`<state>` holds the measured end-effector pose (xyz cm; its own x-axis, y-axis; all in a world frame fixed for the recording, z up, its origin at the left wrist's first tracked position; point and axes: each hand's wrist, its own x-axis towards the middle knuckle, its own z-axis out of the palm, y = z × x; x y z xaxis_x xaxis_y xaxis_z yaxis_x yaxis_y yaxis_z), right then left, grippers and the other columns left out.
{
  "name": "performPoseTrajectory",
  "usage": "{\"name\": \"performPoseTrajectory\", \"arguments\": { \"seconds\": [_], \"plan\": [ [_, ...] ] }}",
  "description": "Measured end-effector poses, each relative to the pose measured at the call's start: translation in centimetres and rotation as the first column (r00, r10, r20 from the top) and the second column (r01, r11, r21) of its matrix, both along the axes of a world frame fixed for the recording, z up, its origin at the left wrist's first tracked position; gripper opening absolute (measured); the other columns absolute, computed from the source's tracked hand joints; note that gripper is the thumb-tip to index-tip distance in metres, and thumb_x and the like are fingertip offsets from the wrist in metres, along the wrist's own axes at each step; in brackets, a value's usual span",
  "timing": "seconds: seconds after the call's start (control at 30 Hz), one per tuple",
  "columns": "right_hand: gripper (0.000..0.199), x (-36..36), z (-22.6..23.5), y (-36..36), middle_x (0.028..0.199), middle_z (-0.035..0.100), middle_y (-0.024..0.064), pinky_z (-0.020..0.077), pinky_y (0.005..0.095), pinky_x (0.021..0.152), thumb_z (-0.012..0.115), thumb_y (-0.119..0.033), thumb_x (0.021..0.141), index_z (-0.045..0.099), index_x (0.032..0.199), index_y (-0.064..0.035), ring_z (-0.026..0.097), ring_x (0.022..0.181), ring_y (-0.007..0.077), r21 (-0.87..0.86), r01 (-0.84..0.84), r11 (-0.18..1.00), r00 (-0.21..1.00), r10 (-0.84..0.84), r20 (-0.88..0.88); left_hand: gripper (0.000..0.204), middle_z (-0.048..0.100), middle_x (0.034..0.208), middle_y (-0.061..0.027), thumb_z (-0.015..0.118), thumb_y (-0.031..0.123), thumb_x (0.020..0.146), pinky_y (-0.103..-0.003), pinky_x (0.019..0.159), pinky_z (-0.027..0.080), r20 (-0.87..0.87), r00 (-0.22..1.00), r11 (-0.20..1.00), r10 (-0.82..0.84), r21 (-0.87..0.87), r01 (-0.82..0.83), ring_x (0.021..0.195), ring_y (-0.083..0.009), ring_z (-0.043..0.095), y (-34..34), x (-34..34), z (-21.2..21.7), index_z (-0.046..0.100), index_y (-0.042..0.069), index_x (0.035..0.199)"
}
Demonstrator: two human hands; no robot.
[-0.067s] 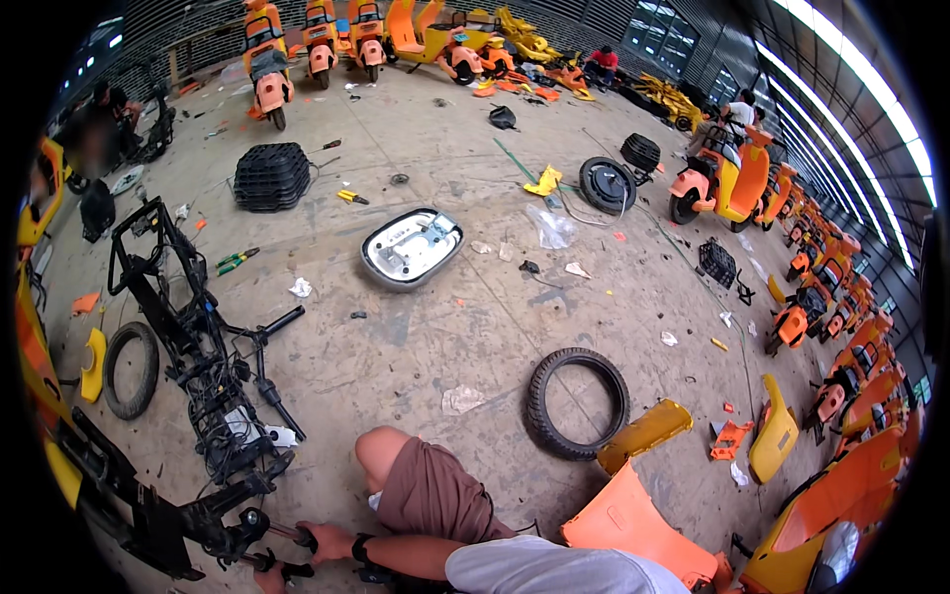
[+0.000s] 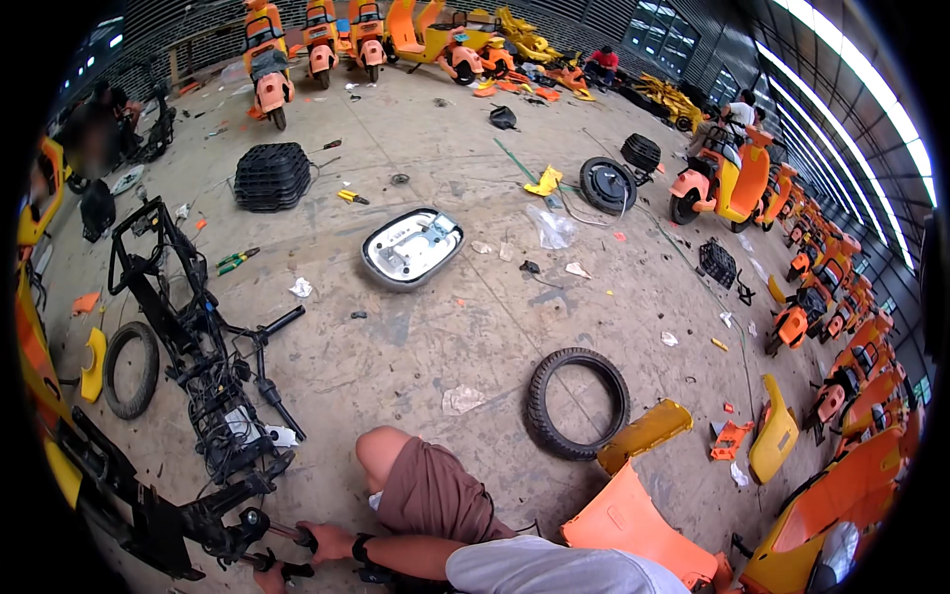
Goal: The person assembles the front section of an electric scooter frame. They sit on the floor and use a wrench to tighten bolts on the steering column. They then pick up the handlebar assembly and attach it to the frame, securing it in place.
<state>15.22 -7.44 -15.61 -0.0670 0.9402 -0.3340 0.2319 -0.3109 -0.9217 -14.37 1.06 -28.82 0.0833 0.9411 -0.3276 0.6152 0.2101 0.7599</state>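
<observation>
A stripped black scooter frame (image 2: pixel 203 366) with tangled wiring lies along the left side. At its near end, two slim metal tubes run to black ends, like the legs of a front fork (image 2: pixel 284 533). My right hand (image 2: pixel 332 544), a dark band on its wrist, is closed round the black end of the upper fork leg. Lower down, my left hand (image 2: pixel 270 578) is closed at the other leg; the bottom edge cuts off part of it. Just right of my hands is my bent knee in brown shorts.
A loose tyre (image 2: pixel 535 401) lies near orange (image 2: pixel 633 525) and yellow body panels at the right. An upturned seat (image 2: pixel 411 247), black crates (image 2: pixel 271 178), pliers (image 2: pixel 237 260) and a wheel (image 2: pixel 607 185) dot the concrete floor. Scooters (image 2: pixel 732 188) line the right; other people work farther off.
</observation>
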Motion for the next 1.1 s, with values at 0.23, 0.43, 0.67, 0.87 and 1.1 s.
{"name": "performPoseTrajectory", "arguments": {
  "seconds": [0.23,0.43,0.67,0.87,1.1],
  "plan": [
    [0.088,-1.6,-2.3,0.2,0.107,0.058,0.0223,0.0465,0.0395,0.084,0.073,-0.016,0.057,0.033,0.134,-0.0059,0.058,0.097,0.0350,0.050,0.024,0.998,0.998,-0.020,-0.067,0.024,0.058,0.071,-0.0077,0.071,-0.001,0.059,-0.032,0.056,0.049,0.292,0.916,0.943,0.275,0.102,-0.316,0.061,-0.0178,0.056,-0.5,1.9,2.5,0.056,-0.007,0.077],
    [0.088,-2.0,-3.6,0.1,0.114,0.056,0.0224,0.0460,0.0386,0.086,0.072,-0.015,0.060,0.030,0.136,-0.0062,0.057,0.102,0.0332,0.069,0.052,0.996,0.996,-0.046,-0.075,0.035,0.062,0.079,-0.0107,0.074,0.009,0.065,-0.033,0.064,0.048,0.162,0.960,0.961,0.230,0.117,-0.250,0.068,-0.0176,0.058,-0.9,3.4,5.5,0.057,-0.008,0.091],
    [0.086,-1.8,-2.4,0.1,0.110,0.058,0.0230,0.0460,0.0396,0.085,0.073,-0.018,0.059,0.032,0.134,-0.0080,0.058,0.098,0.0373,0.073,0.048,0.996,0.996,-0.041,-0.084,0.036,0.060,0.076,-0.0106,0.075,0.011,0.064,-0.035,0.065,0.047,0.163,0.932,0.928,0.324,0.135,-0.347,0.069,-0.0183,0.055,-1.1,3.7,5.2,0.055,-0.006,0.088],
    [0.089,-1.1,-1.7,0.2,0.114,0.056,0.0243,0.0447,0.0405,0.088,0.073,-0.015,0.062,0.026,0.137,-0.0093,0.056,0.102,0.0384,-0.021,-0.041,0.999,0.994,0.039,-0.106,0.030,0.055,0.070,-0.0088,0.075,0.011,0.064,-0.034,0.061,0.045,0.164,0.898,0.893,0.409,0.132,-0.431,0.064,-0.0169,0.051,-0.7,4.7,5.4,0.050,-0.002,0.076],
    [0.088,-1.4,-2.3,0.2,0.111,0.057,0.0242,0.0448,0.0403,0.088,0.073,-0.015,0.062,0.027,0.137,-0.0090,0.057,0.101,0.0386,0.053,-0.008,0.999,0.996,0.013,-0.085,0.028,0.053,0.067,-0.0067,0.073,0.006,0.065,-0.033,0.060,0.044,0.186,0.912,0.911,0.365,0.129,-0.391,0.063,-0.0144,0.049,-0.4,4.5,5.3,0.048,-0.001,0.072]
  ]
}}
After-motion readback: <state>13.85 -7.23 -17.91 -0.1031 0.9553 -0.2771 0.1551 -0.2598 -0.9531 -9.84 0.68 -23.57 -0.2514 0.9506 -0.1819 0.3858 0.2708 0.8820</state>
